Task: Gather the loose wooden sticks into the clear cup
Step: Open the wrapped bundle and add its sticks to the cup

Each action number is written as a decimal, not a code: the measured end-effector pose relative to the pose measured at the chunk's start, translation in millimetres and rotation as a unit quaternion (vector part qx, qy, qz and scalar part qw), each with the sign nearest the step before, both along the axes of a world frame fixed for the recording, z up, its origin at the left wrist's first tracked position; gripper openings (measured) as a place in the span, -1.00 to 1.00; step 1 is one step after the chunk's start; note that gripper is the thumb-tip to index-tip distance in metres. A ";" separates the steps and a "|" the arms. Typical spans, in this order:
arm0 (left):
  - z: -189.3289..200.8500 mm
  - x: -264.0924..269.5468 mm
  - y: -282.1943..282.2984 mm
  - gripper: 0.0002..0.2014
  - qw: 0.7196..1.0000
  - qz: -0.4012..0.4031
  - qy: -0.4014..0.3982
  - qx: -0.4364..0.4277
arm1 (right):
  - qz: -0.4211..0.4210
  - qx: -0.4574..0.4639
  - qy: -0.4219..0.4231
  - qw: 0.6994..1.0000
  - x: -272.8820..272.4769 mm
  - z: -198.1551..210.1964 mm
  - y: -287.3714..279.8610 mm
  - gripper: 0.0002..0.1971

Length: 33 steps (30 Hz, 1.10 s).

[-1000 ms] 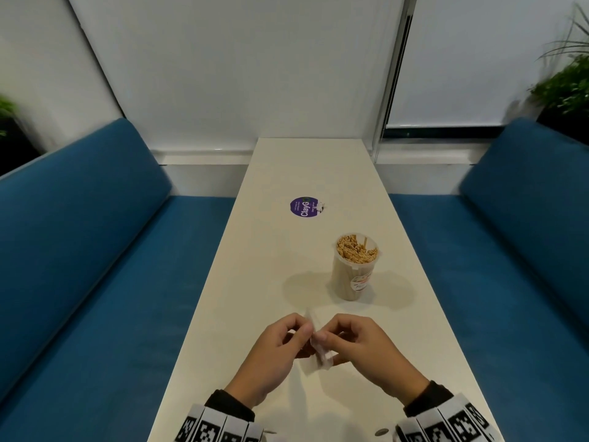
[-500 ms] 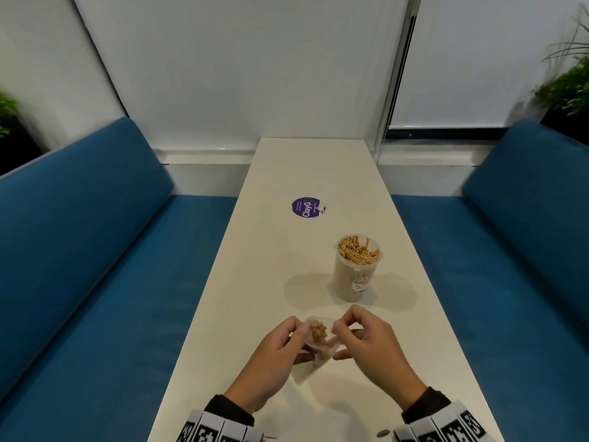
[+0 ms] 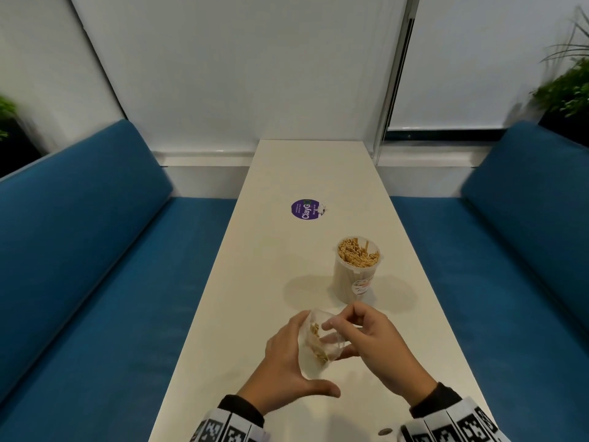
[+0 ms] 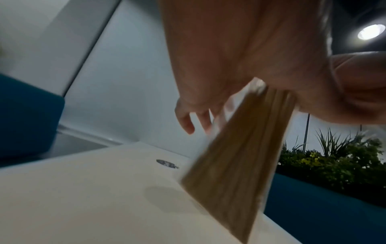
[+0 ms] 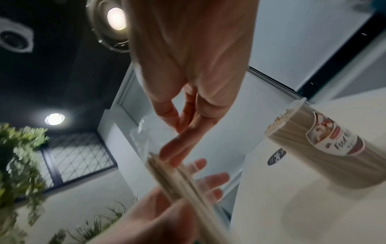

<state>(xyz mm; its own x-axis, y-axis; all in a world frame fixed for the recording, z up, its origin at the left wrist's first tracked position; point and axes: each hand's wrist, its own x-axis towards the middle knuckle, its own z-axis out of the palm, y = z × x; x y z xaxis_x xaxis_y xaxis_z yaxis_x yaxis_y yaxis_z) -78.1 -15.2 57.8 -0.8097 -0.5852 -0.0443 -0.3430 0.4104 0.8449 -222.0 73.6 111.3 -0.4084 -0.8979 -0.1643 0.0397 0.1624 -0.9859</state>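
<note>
A clear cup packed with upright wooden sticks stands on the white table, just beyond my hands. Between my hands is a small clear plastic bag holding a bundle of sticks. My left hand lies flat along the bag's left side, fingers straight and thumb out. My right hand pinches the bag's right edge. The left wrist view shows the bundle of sticks slanting down from the palm. In the right wrist view the sticks lie across the left palm, with the cup at the right.
A purple round sticker lies farther up the narrow table. Blue benches flank both long sides. A small round metal disc sits by my right cuff. Plants stand at the far right.
The bag has spread open and the sticks inside now show. My left hand has flattened out along the bag, and my right hand has shifted to its right edge.
</note>
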 end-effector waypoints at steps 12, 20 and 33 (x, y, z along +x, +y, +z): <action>-3.9 -1.0 2.4 -0.84 0.998 0.000 0.029 0.053 | 0.117 -0.043 0.450 0.884 -15.6 -3.0 9.7 -0.87; -2.3 -0.1 3.5 -0.86 0.997 -0.014 -0.001 0.077 | 0.304 -0.010 0.462 0.833 -14.2 6.6 2.6 -0.71; -4.5 -7.7 3.4 -0.70 0.994 -0.034 -0.099 0.032 | 0.200 -0.014 0.333 0.921 -13.9 -17.6 10.1 -0.83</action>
<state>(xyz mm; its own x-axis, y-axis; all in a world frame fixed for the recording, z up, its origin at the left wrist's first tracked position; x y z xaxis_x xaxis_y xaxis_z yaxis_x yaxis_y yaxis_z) -85.8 -11.9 53.3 -0.8192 -0.5203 -0.2413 -0.4778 0.3865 0.7889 -235.9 83.7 93.8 -0.0455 -0.9986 0.0285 -0.6333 0.0068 -0.7738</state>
